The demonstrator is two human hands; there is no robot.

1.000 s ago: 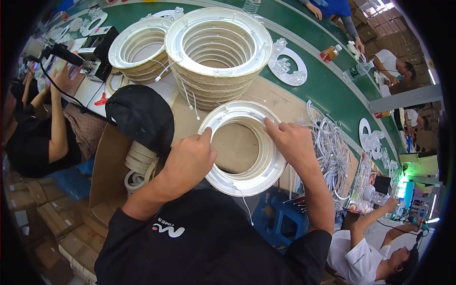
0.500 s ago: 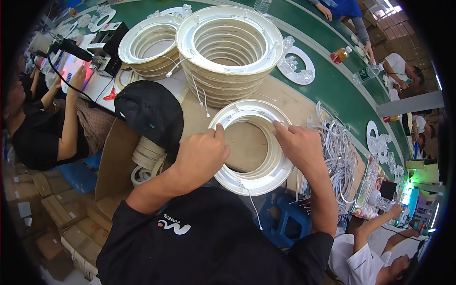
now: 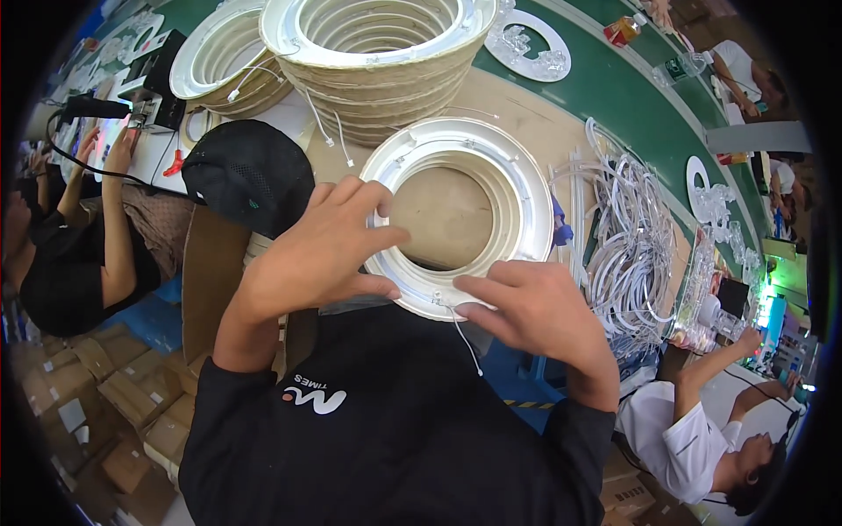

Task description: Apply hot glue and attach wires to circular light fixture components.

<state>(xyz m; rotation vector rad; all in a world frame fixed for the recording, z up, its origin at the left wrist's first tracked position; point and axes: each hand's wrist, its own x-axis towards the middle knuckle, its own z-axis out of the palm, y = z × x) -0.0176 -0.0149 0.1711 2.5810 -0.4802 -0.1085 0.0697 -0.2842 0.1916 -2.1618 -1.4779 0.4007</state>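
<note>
Fingers (image 3: pixel 386 238) of the left hand (image 3: pixel 316 254) curl over the near-left rim of the white plastic ring (image 3: pixel 517 188) lying flat on the desk (image 3: pixel 535 118) just before the stacked rings (image 3: pixel 377 53), while the right hand (image 3: pixel 535 311) pinches its nearest edge, where a thin white wire (image 3: pixel 465 337) dangles.

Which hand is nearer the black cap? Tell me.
Left. The left hand grips the white ring just beside the black cap; the right hand holds the ring's near edge, farther away.

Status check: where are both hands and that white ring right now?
Left hand grips the white ring on its left rim. Right hand pinches the near edge by a thin wire. Black cap lies beside it, apart.
</note>
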